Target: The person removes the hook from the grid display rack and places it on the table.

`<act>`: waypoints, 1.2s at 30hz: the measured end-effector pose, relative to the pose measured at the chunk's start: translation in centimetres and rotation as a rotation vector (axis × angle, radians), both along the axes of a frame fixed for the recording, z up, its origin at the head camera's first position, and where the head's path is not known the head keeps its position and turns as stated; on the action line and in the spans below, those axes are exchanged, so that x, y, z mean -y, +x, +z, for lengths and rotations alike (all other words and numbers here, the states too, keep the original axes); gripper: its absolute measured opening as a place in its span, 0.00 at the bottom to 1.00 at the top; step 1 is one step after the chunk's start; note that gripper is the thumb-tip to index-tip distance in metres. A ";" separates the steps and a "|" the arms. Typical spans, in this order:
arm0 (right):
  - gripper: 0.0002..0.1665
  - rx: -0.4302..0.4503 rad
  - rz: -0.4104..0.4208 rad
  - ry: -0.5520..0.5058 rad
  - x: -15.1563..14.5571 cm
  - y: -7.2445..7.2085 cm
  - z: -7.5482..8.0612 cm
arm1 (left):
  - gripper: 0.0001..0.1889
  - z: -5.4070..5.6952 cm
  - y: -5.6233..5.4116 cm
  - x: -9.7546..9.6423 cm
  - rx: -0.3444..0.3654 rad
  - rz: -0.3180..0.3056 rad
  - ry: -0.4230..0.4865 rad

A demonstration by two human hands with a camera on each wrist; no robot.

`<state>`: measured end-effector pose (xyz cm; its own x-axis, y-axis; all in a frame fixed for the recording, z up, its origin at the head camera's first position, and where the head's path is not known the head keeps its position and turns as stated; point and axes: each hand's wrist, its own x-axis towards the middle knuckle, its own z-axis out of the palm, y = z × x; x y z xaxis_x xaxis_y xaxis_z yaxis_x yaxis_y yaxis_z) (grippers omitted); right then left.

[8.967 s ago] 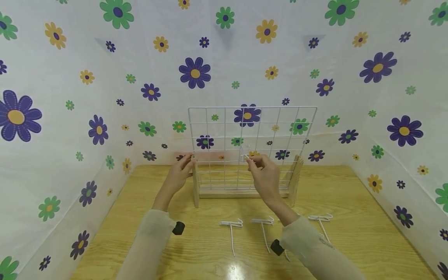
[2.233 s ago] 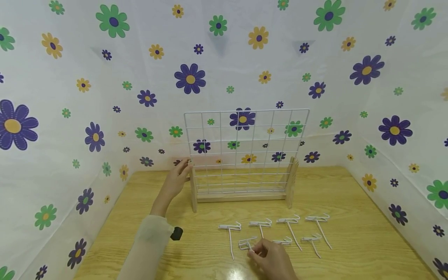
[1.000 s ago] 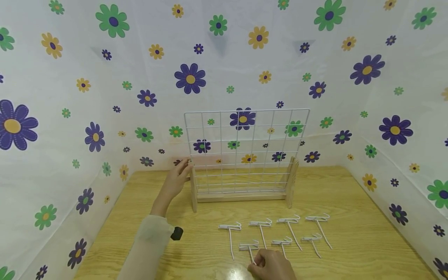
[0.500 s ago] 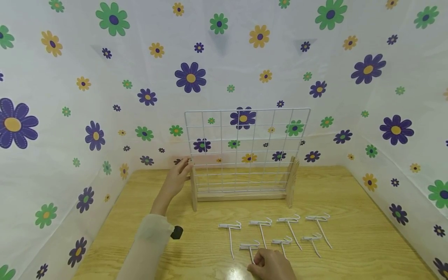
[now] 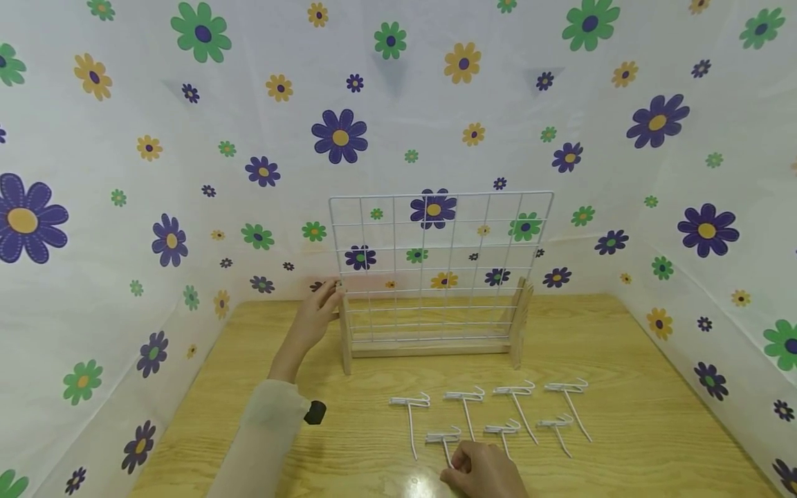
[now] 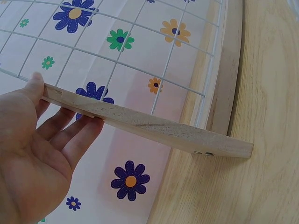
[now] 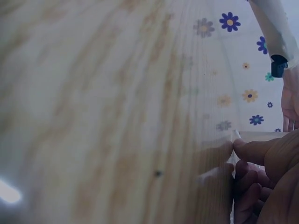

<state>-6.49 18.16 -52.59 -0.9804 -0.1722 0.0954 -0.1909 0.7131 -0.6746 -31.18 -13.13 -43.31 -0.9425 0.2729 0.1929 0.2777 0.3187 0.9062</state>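
A white wire grid panel (image 5: 380, 197) stands in a wooden base at the back of the table. My left hand (image 5: 311, 319) grips the top of the base's left wooden post (image 6: 140, 121); in the left wrist view the thumb lies on one side and the fingers on the other. At the table's front, my right hand (image 5: 488, 470) pinches the prong end of a white wire hook (image 5: 443, 438), whose clip end lies at the wood. The right wrist view shows the curled fingers (image 7: 247, 186) low against the tabletop, most of the hook hidden there.
Several more white hooks lie about the right hand, including a long one (image 5: 411, 429) on the left, a short one (image 5: 503, 429) beside the hand and a long one (image 5: 568, 389) at the far right. Flower-printed sheets (image 5: 398, 97) wall the wooden table (image 5: 249, 360) on three sides.
Nine seconds ago my right hand held a piece up at the grid. Then it came down to the front with a hook, which now lies in line with the others. My left hand stayed put.
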 end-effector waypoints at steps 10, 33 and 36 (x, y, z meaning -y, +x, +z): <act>0.14 0.015 0.038 -0.063 -0.1 -0.1 0.0 | 0.33 0.0 0.1 0.0 0.004 0.001 -0.013; 0.08 0.054 0.074 -0.142 -0.9 -0.7 1.8 | 0.30 0.1 1.0 -0.8 -0.076 0.070 -0.042; 0.11 0.064 0.084 -0.169 -1.0 -1.0 2.8 | 0.30 0.4 1.7 -1.1 -0.072 0.142 -0.080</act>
<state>-7.46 19.16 -49.74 -0.9682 -0.2407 0.0679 -0.1980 0.5719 -0.7960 -29.50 -12.08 -42.94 -0.9572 0.1555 0.2442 0.2882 0.4297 0.8557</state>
